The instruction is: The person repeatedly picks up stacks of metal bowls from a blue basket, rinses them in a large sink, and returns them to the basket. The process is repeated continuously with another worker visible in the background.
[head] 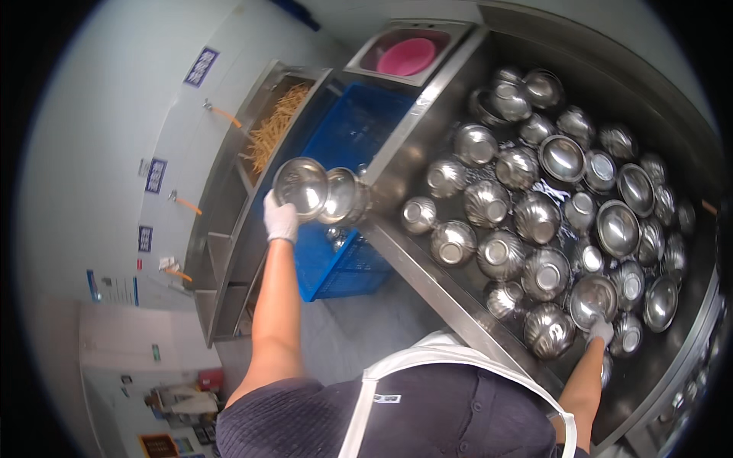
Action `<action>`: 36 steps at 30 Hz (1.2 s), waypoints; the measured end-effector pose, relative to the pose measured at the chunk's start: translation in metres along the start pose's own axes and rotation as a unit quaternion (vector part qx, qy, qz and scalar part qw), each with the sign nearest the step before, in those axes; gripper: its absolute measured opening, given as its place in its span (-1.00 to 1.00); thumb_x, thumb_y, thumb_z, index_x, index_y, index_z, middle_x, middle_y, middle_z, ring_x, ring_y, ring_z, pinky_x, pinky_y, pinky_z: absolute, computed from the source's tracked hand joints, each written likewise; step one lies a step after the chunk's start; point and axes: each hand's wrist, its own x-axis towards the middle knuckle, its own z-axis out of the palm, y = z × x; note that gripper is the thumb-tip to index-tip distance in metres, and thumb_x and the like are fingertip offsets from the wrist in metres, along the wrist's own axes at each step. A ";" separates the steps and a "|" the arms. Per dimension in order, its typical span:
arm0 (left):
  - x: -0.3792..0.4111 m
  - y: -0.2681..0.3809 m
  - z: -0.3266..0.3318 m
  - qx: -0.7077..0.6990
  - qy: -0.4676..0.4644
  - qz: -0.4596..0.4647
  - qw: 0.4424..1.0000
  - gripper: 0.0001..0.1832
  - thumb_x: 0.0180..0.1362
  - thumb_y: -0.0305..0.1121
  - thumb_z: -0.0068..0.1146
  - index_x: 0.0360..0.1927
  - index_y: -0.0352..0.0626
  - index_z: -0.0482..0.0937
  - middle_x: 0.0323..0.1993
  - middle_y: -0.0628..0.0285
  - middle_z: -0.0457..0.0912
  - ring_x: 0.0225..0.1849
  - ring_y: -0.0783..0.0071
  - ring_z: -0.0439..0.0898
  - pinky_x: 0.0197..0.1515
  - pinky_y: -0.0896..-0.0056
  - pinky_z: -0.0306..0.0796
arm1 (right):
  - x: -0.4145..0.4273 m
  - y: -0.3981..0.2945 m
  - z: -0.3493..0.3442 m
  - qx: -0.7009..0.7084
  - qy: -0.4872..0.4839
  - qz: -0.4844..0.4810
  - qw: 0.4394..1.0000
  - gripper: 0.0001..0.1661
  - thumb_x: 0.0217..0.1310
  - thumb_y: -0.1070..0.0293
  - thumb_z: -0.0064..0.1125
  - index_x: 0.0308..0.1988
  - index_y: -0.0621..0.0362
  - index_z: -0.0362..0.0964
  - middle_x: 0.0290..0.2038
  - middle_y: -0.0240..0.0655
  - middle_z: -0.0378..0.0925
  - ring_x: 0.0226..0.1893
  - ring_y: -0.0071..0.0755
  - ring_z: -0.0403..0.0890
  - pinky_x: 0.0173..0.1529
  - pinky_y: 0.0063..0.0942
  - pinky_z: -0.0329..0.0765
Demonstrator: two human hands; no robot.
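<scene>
My left hand (pixel 282 217), in a white glove, grips the rim of a shiny metal bowl (pixel 302 188) above a blue plastic crate (pixel 320 269). Right beside that bowl are more metal bowls (pixel 342 194); whether they are nested with it I cannot tell. My right hand (pixel 601 331), also gloved, holds the near rim of an upright metal bowl (pixel 594 300) in a large stainless steel sink (pixel 446 286). Around it in the water lie many fluted metal bowls (pixel 547 273), most upside down, some facing up.
A small sink (pixel 358 66) at the back holds a pink basin (pixel 406 56). Along the left wall runs a steel trough (pixel 220 257) with wooden chopsticks (pixel 278 126) in one compartment. Taps with orange hoses (pixel 226 116) stick out from the wall. Small metal bowls (pixel 335 233) lie in the crate.
</scene>
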 end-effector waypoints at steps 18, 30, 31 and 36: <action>-0.177 0.118 0.125 -0.228 -0.457 -0.062 0.857 -0.30 0.22 -0.39 0.22 0.38 -0.24 0.17 0.27 -0.01 0.37 0.11 0.31 0.53 0.09 0.27 0.49 | -0.139 -0.098 -0.063 0.306 -0.155 0.074 0.936 -0.76 0.22 0.49 0.09 -0.16 0.46 0.48 -0.27 0.01 0.63 -0.34 -0.11 0.71 -0.46 -0.25 0.69; -0.373 0.246 0.256 -0.226 -0.587 0.039 0.776 -0.31 0.02 -0.61 -0.02 0.34 -0.29 0.28 0.11 -0.01 0.57 0.15 0.18 0.57 0.26 0.37 0.37 | -0.234 -0.211 -0.006 0.258 -0.133 0.025 0.957 -0.72 0.33 0.17 0.07 -0.19 0.14 0.54 -0.47 -0.25 0.61 -0.48 -0.25 0.60 -0.36 -0.31 0.57; -0.358 0.260 0.249 -0.186 -0.608 0.076 0.768 -0.33 0.01 -0.63 -0.03 0.31 -0.29 0.32 0.06 0.02 0.59 0.13 0.19 0.59 0.24 0.38 0.39 | -0.216 -0.204 -0.019 0.122 -0.022 -0.101 0.987 -0.64 0.31 0.09 0.11 -0.19 0.19 0.55 -0.44 -0.11 0.63 -0.40 -0.12 0.64 -0.27 -0.26 0.57; -0.361 0.250 0.286 -0.122 -0.668 0.005 0.734 -0.42 -0.01 -0.61 0.02 0.19 -0.25 0.44 -0.10 0.13 0.63 0.00 0.28 0.61 0.12 0.38 0.44 | -0.199 -0.177 0.013 0.048 0.052 -0.144 0.987 -0.61 0.35 0.12 0.08 -0.12 0.24 0.53 -0.42 -0.15 0.63 -0.41 -0.12 0.62 -0.26 -0.21 0.55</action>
